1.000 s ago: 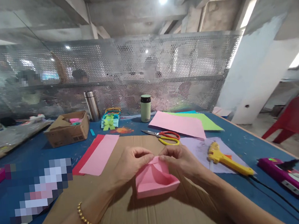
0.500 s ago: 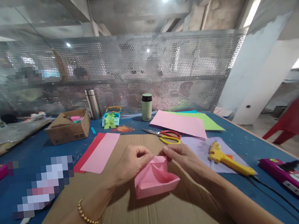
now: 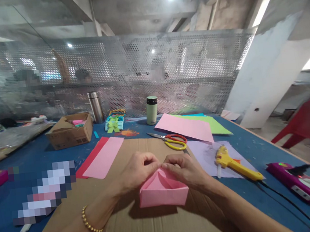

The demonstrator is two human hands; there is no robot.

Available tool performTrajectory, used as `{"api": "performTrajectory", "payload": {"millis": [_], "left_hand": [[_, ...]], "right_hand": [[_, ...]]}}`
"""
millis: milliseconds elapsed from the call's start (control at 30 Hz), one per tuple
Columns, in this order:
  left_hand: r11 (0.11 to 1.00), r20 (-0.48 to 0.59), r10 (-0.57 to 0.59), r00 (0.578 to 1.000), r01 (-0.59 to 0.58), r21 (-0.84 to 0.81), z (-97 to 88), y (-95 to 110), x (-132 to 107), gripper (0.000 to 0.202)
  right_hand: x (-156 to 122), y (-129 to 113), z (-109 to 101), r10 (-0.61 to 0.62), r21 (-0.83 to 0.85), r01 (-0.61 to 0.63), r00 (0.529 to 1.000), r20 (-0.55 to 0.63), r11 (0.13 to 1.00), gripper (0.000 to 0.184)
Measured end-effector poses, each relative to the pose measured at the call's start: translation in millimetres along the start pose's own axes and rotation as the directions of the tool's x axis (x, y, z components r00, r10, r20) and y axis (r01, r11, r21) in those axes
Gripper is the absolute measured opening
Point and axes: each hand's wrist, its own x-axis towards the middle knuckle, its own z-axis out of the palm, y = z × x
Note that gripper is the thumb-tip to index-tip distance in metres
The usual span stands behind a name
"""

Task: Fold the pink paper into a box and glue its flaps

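A pink folded paper box [image 3: 163,196], part-formed with an open top and a creased inner flap, is held just over the cardboard sheet [image 3: 122,230]. My left hand [image 3: 141,171] pinches its far edge from the left, thumb and forefinger together. My right hand [image 3: 184,170] pinches the same far edge from the right, its fingertips almost meeting those of my left. The fingers cover the far rim. Beyond the hands lie scissors [image 3: 171,140] with one red and one yellow handle.
Pink and red paper strips [image 3: 104,158] lie to the left. On the right are a yellow glue gun [image 3: 236,164] with its cord, a purple power strip [image 3: 303,185] and coloured sheets [image 3: 186,127]. A carton [image 3: 70,130], steel flask [image 3: 95,107] and green bottle [image 3: 152,110] stand behind.
My right hand has moved left and closer to my left hand along the far edge. The box's right front corner has squared up and its front wall now faces me more evenly.
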Motion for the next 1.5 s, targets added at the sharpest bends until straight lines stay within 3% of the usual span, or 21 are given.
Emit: {"api": "performTrajectory", "payload": {"millis": [100,333,567,867,1033,1167,1300,1500], "left_hand": [[1.0,-0.009,-0.015,1.0,0.015,0.002,-3.3,4.8,-0.7,0.025],[1.0,-0.109,-0.006,0.994,0.008,0.019,-11.4,8.3,-0.2,0.022],[0.999,-0.092,-0.014,0.996,0.018,0.047,-7.4,6.7,-0.4,0.022],[0.998,-0.066,0.007,0.998,-0.003,0.057,-7.5,6.5,-1.0,0.022],[0.998,-0.079,0.05,0.996,-0.048,0.027,1.1,1.7,0.1,0.023],[0.995,-0.094,0.004,0.996,-0.013,-0.1,2.5,-1.0,1.5,0.02],[0.963,-0.104,-0.06,0.993,0.03,-0.269,0.5,-4.0,2.9,0.026],[0.933,-0.144,-0.112,0.983,0.054,-0.355,5.5,-11.5,7.9,0.036]], "right_hand": [[0.8,-1.4,-1.7,0.048,0.071,-0.046,0.999,-0.016,0.996,0.048],[2.9,-7.1,-7.6,0.119,0.221,-0.068,0.967,-0.225,0.973,0.055],[3.6,-4.5,0.6,0.109,0.124,-0.097,0.99,-0.088,0.987,0.052],[2.9,-6.5,0.2,0.089,0.19,-0.073,0.993,-0.08,0.979,0.057],[5.9,-4.7,3.6,0.078,0.117,-0.068,0.994,-0.082,0.991,0.055],[5.6,-0.7,3.7,0.065,0.165,-0.052,0.995,-0.073,0.985,0.05],[4.8,1.8,-4.6,0.054,0.156,-0.026,0.982,-0.182,0.987,0.04],[6.3,7.4,-15.9,0.027,0.109,0.007,0.952,-0.304,0.994,0.032]]}}
